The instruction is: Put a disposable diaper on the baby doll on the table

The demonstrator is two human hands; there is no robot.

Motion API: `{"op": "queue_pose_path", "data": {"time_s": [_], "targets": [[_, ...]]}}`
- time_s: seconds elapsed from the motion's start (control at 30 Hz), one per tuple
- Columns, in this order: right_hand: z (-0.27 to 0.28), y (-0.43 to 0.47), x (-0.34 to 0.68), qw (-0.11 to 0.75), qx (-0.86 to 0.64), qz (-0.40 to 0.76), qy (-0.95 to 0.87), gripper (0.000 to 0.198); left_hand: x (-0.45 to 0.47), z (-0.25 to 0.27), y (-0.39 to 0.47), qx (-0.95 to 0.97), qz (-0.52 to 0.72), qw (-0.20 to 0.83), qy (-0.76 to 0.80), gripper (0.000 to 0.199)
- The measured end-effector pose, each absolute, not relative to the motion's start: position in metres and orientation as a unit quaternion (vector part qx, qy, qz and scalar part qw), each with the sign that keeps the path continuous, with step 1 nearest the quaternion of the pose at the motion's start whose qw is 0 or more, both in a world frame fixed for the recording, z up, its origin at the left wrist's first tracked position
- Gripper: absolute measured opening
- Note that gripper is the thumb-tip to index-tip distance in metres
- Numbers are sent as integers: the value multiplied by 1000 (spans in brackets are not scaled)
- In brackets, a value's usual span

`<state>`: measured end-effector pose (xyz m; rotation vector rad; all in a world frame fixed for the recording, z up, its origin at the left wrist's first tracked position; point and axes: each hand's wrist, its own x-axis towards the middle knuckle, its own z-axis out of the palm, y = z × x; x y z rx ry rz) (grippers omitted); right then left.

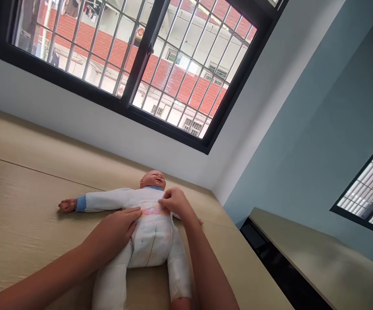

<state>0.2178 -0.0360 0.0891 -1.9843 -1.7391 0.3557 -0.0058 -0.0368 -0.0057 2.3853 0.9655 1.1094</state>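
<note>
Desk (28,206) is spreading pale and wood-grained at left, its broadest stretch lying beyond the outstretched arm of a doll (136,198). Left hand (118,230) is resting, fingers extended, against a white, creased diaper (152,241) with a printed band. The doll, cloth-bodied and smooth-headed, is lying face up on the desk, long axis running from head near the window wall (109,142) to legs nearest the person. Right hand (176,201) is bending narrowly at the diaper's upper corner; whether it's gripping, I cannot tell. Farther right, the desk's edge is slanting.
</note>
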Motion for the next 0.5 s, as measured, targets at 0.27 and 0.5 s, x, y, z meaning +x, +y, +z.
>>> {"op": "queue_pose_path", "data": {"time_s": [0.27, 0.5], "targets": [[102, -63, 273, 113, -687, 418, -584, 25, -3, -3, -39, 831, 383, 202, 349, 49], [78, -56, 246, 195, -535, 562, -599, 35, -10, 19, -39, 877, 324, 132, 329, 50]]}}
